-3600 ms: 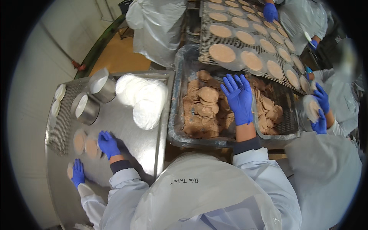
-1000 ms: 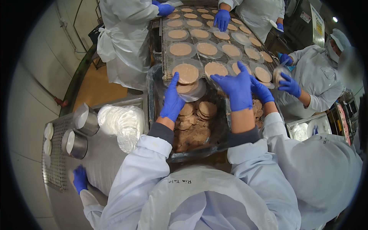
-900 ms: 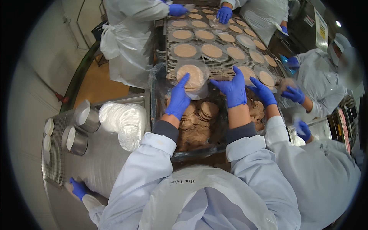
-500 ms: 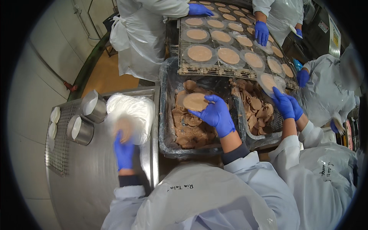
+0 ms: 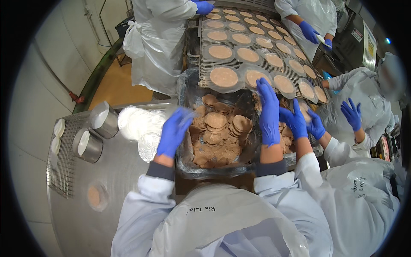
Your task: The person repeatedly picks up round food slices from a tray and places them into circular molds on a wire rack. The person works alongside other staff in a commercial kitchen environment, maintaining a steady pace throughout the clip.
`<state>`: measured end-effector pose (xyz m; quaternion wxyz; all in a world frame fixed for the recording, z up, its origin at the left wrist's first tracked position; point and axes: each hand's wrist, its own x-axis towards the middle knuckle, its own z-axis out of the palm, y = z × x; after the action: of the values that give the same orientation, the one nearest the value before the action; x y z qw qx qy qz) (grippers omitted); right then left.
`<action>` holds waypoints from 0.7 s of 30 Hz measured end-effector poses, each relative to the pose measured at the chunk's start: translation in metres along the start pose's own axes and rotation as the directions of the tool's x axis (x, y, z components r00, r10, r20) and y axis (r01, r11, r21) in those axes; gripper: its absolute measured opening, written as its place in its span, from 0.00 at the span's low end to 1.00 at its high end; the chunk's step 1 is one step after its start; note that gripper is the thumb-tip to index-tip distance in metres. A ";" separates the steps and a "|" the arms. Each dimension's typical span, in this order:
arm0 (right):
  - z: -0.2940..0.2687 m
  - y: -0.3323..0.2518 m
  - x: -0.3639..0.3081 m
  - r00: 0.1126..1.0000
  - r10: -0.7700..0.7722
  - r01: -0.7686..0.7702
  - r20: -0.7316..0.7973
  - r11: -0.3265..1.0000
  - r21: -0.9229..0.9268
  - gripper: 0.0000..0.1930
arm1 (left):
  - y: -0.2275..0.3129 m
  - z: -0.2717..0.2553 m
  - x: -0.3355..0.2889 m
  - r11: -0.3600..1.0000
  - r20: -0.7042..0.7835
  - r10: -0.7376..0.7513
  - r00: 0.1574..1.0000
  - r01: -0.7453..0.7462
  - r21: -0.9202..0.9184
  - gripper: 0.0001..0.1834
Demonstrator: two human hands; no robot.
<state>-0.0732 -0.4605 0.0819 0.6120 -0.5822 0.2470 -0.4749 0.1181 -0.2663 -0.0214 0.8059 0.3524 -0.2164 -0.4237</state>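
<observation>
My right hand (image 5: 268,115), in a blue glove, reaches up to the near end of the wire conveyor belt (image 5: 237,64). Its outstretched fingers overlap the edge of a round pale patty (image 5: 255,78) on a clear plastic sheet. Motion smears my left hand (image 5: 173,130), also gloved in blue, above the left rim of the lined bin (image 5: 182,165); something translucent shows by its fingertips, but its grip is unclear. Inside the bin lie discarded patties and brown meat (image 5: 216,139). One patty (image 5: 93,196) rests on clear film on the steel table (image 5: 122,205).
White plastic sheets (image 5: 137,124) are piled on the table beside two metal cups (image 5: 104,120) and a wire rack (image 5: 62,167). A co-worker's gloved hands (image 5: 295,122) work close to my right hand over a second bin. Other people stand around the belt.
The patty has left my right hand, which has moved up to the belt. My left hand has shifted right to the bin. A patty on film now lies on the table.
</observation>
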 end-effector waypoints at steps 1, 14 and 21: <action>-0.007 0.003 -0.005 0.988 0.152 -0.145 -0.029 0.975 0.167 0.29 | -0.001 0.034 0.019 0.983 -0.039 -0.145 0.989 0.139 -0.118 0.23; -0.015 0.029 -0.013 0.854 0.352 -0.510 0.384 0.421 0.750 0.25 | 0.014 0.115 0.025 0.872 0.126 -0.215 0.968 0.249 -0.422 0.23; 0.010 -0.016 0.055 0.674 -0.738 0.503 0.028 0.431 -0.749 0.34 | 0.067 0.062 0.001 0.908 -0.080 -0.075 0.994 0.035 -0.418 0.24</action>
<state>-0.0457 -0.5017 0.1132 0.0716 -0.7365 0.2636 -0.6189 0.1145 -0.2647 0.0701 0.8595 0.1983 -0.0733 -0.4653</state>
